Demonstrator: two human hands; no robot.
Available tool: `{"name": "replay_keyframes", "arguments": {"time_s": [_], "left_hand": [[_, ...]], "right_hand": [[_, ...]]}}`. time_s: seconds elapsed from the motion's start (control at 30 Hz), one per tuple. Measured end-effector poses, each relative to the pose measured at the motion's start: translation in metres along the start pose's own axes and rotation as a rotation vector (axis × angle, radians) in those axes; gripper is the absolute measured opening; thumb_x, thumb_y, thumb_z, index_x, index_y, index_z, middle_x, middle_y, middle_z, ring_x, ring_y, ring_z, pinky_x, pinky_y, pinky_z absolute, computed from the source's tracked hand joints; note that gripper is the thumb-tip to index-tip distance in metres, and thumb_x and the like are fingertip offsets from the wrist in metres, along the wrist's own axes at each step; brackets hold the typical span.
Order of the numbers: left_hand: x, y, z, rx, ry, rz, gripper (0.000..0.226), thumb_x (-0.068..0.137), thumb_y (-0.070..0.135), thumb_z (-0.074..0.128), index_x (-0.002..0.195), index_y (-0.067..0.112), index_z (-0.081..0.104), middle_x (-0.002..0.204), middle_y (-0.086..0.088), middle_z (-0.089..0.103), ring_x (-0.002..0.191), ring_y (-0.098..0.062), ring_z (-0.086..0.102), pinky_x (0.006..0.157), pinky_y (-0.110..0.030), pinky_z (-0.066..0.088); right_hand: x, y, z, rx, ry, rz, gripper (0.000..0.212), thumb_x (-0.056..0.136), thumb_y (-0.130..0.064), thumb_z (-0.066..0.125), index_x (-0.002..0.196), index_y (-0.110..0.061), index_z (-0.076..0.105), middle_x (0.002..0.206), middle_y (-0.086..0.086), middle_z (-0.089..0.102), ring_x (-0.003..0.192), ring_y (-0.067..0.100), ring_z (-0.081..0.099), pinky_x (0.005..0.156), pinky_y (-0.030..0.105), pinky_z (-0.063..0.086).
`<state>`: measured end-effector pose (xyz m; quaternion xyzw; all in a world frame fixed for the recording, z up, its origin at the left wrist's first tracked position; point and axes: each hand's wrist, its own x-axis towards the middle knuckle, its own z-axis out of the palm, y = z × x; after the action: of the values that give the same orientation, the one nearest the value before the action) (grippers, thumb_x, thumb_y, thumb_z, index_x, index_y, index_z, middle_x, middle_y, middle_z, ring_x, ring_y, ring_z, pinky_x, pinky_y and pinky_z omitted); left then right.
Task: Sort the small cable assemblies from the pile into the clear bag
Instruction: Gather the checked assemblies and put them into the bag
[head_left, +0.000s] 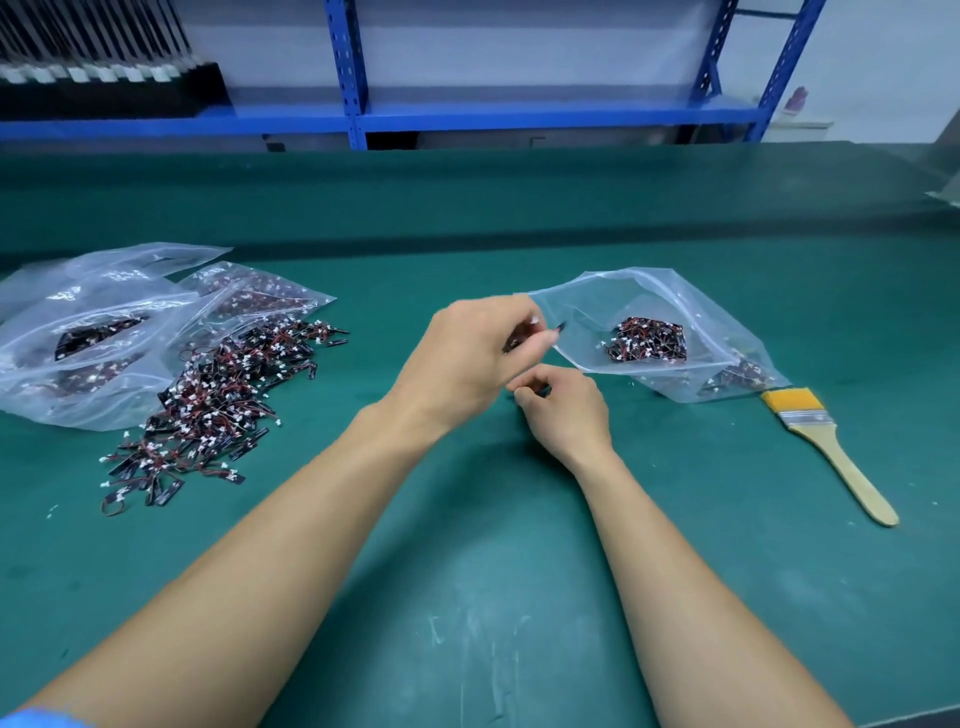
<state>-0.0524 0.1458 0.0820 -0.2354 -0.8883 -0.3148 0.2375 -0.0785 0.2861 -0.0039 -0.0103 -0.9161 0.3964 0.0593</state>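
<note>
Pile: black-red-white small cable assemblies (223, 395) heaped on green tabletop (467, 597), 9 o'clock.
Clear plastic bag (691, 306): 2 o'clock, part-filled.
Left hand (467, 358): pinched one assembly (511, 344) at bag mouth.
Right hand (563, 410): curled; grip unclear.

Red-black cable pile (218, 405) left; part-filled clear bag (597, 306) right.

Both bare forearms reach forward and angle together. The left hand (467, 358) is higher, fingertips pinching a cable (511, 344). The right hand (563, 410) is just below, fingers curled in, can't tell if it's holding anything.
</note>
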Motion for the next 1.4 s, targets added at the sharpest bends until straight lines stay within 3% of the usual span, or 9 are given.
{"name": "replay_keyframes", "arguments": {"time_s": [0.27, 0.43, 0.6, 0.77, 0.9, 1.0, 1.17, 1.27, 1.4], "left_hand": [[0.072, 0.054, 0.036, 0.283, -0.373, 0.165, 0.029, 0.097, 0.046, 0.055, 0.105, 0.019, 0.062, 0.1, 0.004, 0.062, 0.094, -0.025, 0.057, 0.073, -0.038, 0.046], [0.077, 0.047, 0.034, 0.262, -0.479, 0.256, 0.045, 0.099, 0.048, 0.052, 0.135, 0.022, 0.054, 0.138, 0.001, 0.054, 0.127, -0.021, 0.046, 0.103, -0.036, 0.036], [0.069, 0.046, 0.022, -0.036, -0.455, 0.154, 0.027, 0.103, 0.02, 0.05, 0.125, 0.019, 0.065, 0.124, 0.007, 0.066, 0.114, -0.017, 0.057, 0.098, -0.037, 0.044], [0.055, 0.041, 0.01, -0.216, -0.412, 0.052, 0.025, 0.1, 0.014, 0.055, 0.118, 0.019, 0.072, 0.115, 0.007, 0.072, 0.108, -0.009, 0.063, 0.099, -0.03, 0.046], [0.039, 0.026, -0.002, -0.418, -0.297, -0.036, 0.022, 0.097, 0.008, 0.058, 0.11, 0.014, 0.075, 0.106, 0.006, 0.075, 0.102, -0.005, 0.068, 0.095, -0.024, 0.051], [0.023, 0.007, -0.011, -0.578, -0.129, -0.126, 0.021, 0.095, 0.003, 0.056, 0.105, 0.011, 0.074, 0.1, 0.0, 0.076, 0.096, -0.014, 0.071, 0.087, -0.024, 0.053], [-0.011, -0.026, -0.006, -0.445, 0.121, -0.352, 0.018, 0.09, 0.007, 0.063, 0.095, 0.023, 0.071, 0.082, 0.008, 0.072, 0.073, -0.008, 0.064, 0.072, -0.019, 0.047], [-0.023, -0.023, 0.003, -0.327, 0.035, -0.232, 0.019, 0.084, 0.018, 0.072, 0.102, 0.025, 0.07, 0.077, 0.012, 0.065, 0.066, -0.01, 0.053, 0.066, -0.018, 0.043], [-0.011, -0.006, 0.014, -0.111, -0.053, -0.046, 0.025, 0.084, 0.034, 0.075, 0.108, 0.027, 0.071, 0.077, 0.015, 0.058, 0.068, 0.005, 0.048, 0.067, -0.011, 0.033]], "right_hand": [[-0.004, 0.001, -0.002, 0.015, 0.0, -0.025, 0.031, 0.079, -0.029, 0.047, 0.054, -0.02, 0.033, 0.047, -0.004, 0.039, 0.05, 0.019, 0.036, 0.047, 0.032, 0.023], [-0.001, 0.004, 0.001, -0.012, -0.026, -0.001, 0.033, 0.089, -0.03, 0.055, 0.059, -0.044, 0.055, 0.059, -0.023, 0.057, 0.063, 0.006, 0.048, 0.053, 0.021, 0.027], [0.001, 0.006, 0.004, -0.023, -0.057, 0.021, 0.019, 0.088, -0.032, 0.054, 0.072, -0.041, 0.061, 0.071, -0.028, 0.059, 0.08, 0.007, 0.055, 0.066, 0.024, 0.037], [0.001, 0.006, 0.004, 0.014, -0.054, 0.002, 0.016, 0.086, -0.03, 0.053, 0.084, -0.038, 0.067, 0.087, -0.023, 0.068, 0.093, 0.009, 0.062, 0.078, 0.028, 0.043], [0.001, 0.005, 0.003, -0.001, -0.051, -0.014, 0.018, 0.084, -0.029, 0.054, 0.075, -0.042, 0.063, 0.077, -0.027, 0.062, 0.087, 0.007, 0.06, 0.068, 0.023, 0.041], [0.0, 0.006, 0.002, -0.001, -0.031, -0.022, 0.017, 0.084, -0.031, 0.058, 0.074, -0.044, 0.063, 0.076, -0.025, 0.063, 0.081, 0.006, 0.059, 0.064, 0.021, 0.038], [-0.001, 0.004, 0.002, -0.02, -0.032, -0.022, 0.014, 0.084, -0.032, 0.059, 0.083, -0.042, 0.069, 0.084, -0.02, 0.069, 0.083, 0.006, 0.06, 0.069, 0.025, 0.04], [0.0, 0.004, 0.002, -0.061, -0.022, -0.024, 0.015, 0.085, -0.034, 0.059, 0.073, -0.043, 0.062, 0.076, -0.019, 0.065, 0.082, 0.01, 0.058, 0.069, 0.027, 0.038], [-0.001, 0.005, 0.003, -0.12, -0.004, -0.027, 0.029, 0.089, -0.037, 0.055, 0.064, -0.031, 0.041, 0.061, -0.012, 0.047, 0.076, 0.025, 0.05, 0.063, 0.033, 0.034]]}}
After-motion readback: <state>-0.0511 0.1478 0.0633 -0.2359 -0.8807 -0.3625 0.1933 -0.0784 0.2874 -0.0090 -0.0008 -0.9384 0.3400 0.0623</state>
